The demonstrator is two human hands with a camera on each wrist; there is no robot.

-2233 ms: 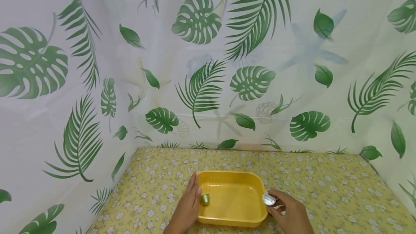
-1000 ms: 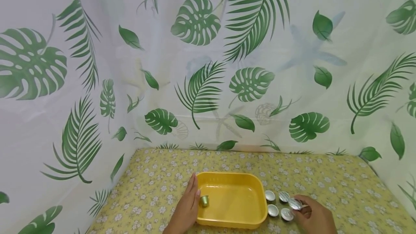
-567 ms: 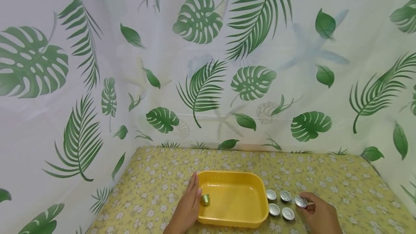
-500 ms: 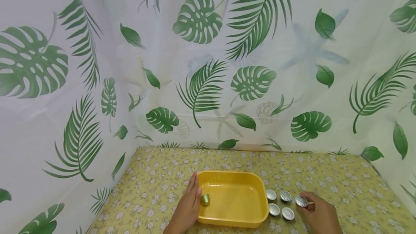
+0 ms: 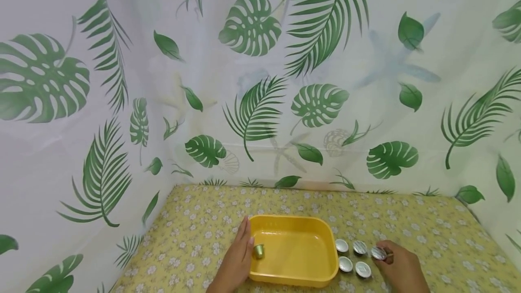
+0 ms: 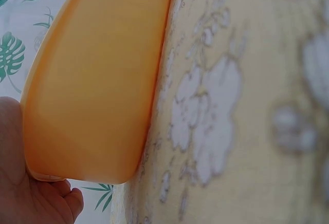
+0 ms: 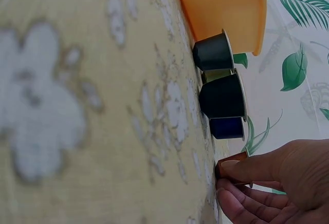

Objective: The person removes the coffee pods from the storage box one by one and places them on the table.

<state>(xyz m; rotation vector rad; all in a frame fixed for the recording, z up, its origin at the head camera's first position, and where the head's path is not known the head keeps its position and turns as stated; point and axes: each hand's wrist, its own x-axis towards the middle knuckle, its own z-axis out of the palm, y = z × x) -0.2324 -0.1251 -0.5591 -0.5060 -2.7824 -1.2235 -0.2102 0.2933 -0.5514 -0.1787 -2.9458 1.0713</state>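
Observation:
My right hand (image 5: 400,268) pinches a copper-brown coffee capsule (image 7: 237,157) between thumb and fingers, its silver lid facing up. In the right wrist view its base is at the cloth. Left of it stand several upright capsules with silver lids, among them a blue one (image 7: 226,128) and a large dark one (image 7: 222,96). My left hand (image 5: 234,257) holds the left end of a yellow plastic tray (image 5: 297,250), thumb at the rim. A shiny green capsule (image 5: 259,251) lies inside the tray by its left wall.
A yellow flowered cloth (image 5: 195,234) covers the table. White leaf-printed sheets (image 5: 260,67) hang behind it and at both sides. The standing capsules are close to the tray's right wall.
From beside the tray's right rim, my right hand has moved right and down with its capsule, to the right end of the standing ones. My left hand and the tray stay put.

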